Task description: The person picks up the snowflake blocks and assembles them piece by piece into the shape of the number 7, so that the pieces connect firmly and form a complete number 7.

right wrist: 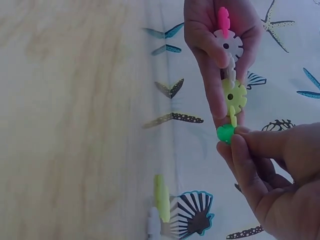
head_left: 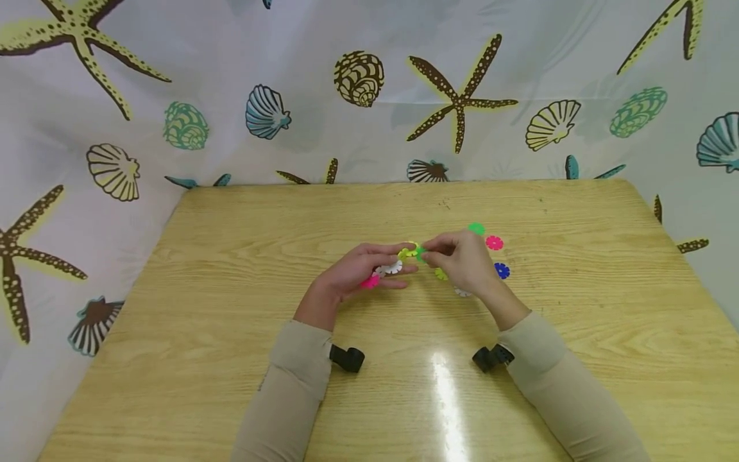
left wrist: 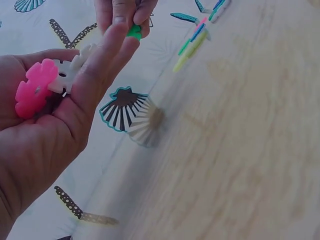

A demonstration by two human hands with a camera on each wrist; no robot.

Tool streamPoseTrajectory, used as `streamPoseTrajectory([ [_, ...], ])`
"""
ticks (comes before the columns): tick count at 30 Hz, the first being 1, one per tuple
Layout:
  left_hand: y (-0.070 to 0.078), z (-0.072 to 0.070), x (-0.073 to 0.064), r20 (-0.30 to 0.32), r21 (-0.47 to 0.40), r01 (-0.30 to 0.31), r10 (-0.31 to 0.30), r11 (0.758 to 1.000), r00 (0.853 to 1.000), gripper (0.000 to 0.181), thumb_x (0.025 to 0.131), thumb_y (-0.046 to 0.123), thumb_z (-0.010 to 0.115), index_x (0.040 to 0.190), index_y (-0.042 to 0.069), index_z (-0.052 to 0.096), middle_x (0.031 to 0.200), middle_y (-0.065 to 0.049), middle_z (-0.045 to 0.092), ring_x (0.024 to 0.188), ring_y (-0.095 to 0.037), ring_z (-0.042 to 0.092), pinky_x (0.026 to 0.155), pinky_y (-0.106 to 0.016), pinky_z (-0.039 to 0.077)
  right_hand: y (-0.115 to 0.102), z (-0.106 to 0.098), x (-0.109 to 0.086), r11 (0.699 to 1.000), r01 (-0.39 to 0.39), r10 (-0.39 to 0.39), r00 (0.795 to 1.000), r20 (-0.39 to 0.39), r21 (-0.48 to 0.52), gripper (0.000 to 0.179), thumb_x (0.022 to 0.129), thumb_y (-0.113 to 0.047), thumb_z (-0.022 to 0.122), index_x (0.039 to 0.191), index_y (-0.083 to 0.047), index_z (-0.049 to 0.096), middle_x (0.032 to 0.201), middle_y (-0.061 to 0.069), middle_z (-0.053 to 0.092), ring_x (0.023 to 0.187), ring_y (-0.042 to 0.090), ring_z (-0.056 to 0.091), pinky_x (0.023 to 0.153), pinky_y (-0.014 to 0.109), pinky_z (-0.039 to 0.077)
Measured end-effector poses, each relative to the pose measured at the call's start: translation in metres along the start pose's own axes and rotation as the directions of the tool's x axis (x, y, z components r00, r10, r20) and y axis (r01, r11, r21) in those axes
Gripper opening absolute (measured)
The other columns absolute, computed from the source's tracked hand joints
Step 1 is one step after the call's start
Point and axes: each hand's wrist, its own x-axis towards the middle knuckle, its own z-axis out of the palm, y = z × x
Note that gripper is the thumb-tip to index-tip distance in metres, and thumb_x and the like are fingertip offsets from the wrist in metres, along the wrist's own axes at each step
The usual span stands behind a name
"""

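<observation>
A short chain of notched plastic snowflake discs lies along my left hand (head_left: pixel 356 268), which holds it between thumb and fingers. From the palm outward the chain runs from a pink disc (right wrist: pixel 224 20) through white discs (right wrist: pixel 228 46) to yellow discs (right wrist: pixel 234 96). At its far end is a green disc (right wrist: pixel 225 133), pinched between the thumb and index finger of my right hand (head_left: pixel 469 262). The green disc meets the edge of the last yellow disc. In the left wrist view, fingers cover most of the chain beyond the white discs.
Loose discs lie on the wooden table (head_left: pixel 231 269) around my right hand: green (head_left: pixel 476 228), pink (head_left: pixel 494 243), blue (head_left: pixel 501 270), yellow (head_left: pixel 441 274) and a partly hidden white one (head_left: pixel 463 292). A curtain (head_left: pixel 312 128) printed with shells and starfish hangs behind the table.
</observation>
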Motion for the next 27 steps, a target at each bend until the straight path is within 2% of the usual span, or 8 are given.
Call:
streamPoseTrajectory([
  [6, -0.0010, 0.0023, 0.0015, 0.022, 0.010, 0.010, -0.010, 1.000, 1.000, 0.044, 0.105, 0.006, 0.043, 0.147, -0.001, 0.046, 0.159, -0.011, 0.039, 0.135, -0.032, 0.052, 0.093, -0.035, 0.060, 0.0016, -0.0033, 0.0003, 0.999, 0.014, -0.012, 1.000, 0.026, -0.052, 0.013, 0.090, -0.007, 0.072, 0.101, -0.001, 0.078, 0.092, 0.013, 0.076, 0.076, 0.018, 0.070, 0.060, 0.022, 0.056],
  [12, -0.0042, 0.0038, 0.0037, 0.032, -0.036, 0.002, 0.000, 0.999, 0.999, 0.045, 0.105, 0.007, 0.042, 0.150, 0.001, 0.043, 0.161, -0.006, 0.038, 0.135, -0.032, 0.052, 0.094, -0.036, 0.059, 0.0032, -0.0025, 0.0014, 0.999, -0.009, 0.010, 1.000, -0.023, 0.033, 0.014, 0.092, -0.009, 0.072, 0.101, -0.001, 0.078, 0.090, 0.015, 0.076, 0.079, 0.029, 0.073, 0.057, 0.021, 0.055],
  [15, -0.0034, 0.0037, 0.0041, 0.043, -0.057, -0.004, 0.006, 0.998, 0.999, 0.045, 0.106, 0.006, 0.041, 0.150, 0.001, 0.042, 0.161, -0.005, 0.037, 0.137, -0.032, 0.050, 0.096, -0.038, 0.058, 0.0048, -0.0045, 0.0017, 0.997, -0.008, 0.009, 1.000, -0.010, 0.075, 0.015, 0.093, -0.010, 0.071, 0.103, -0.001, 0.077, 0.092, 0.016, 0.076, 0.082, 0.033, 0.074, 0.061, 0.027, 0.060],
  [20, 0.0018, 0.0039, 0.0030, 0.069, -0.067, -0.012, 0.017, 0.998, 0.997, 0.047, 0.106, 0.009, 0.040, 0.153, 0.007, 0.039, 0.162, -0.006, 0.035, 0.142, -0.031, 0.044, 0.101, -0.039, 0.055, 0.0058, -0.0088, 0.0027, 0.991, -0.007, 0.007, 1.000, -0.002, 0.132, 0.015, 0.092, -0.012, 0.072, 0.103, -0.003, 0.077, 0.095, 0.016, 0.076, 0.084, 0.033, 0.074, 0.071, 0.044, 0.063],
  [27, 0.0028, 0.0067, 0.0017, 0.099, -0.013, 0.014, -0.012, 1.000, 0.995, 0.059, 0.104, 0.010, 0.037, 0.161, 0.017, 0.021, 0.166, -0.006, 0.023, 0.146, -0.029, 0.040, 0.095, -0.044, 0.059, 0.0071, -0.0069, 0.0031, 0.992, 0.022, -0.022, 1.000, 0.003, 0.126, 0.016, 0.092, -0.014, 0.073, 0.103, -0.003, 0.077, 0.094, 0.016, 0.077, 0.080, 0.028, 0.074, 0.072, 0.048, 0.063],
])
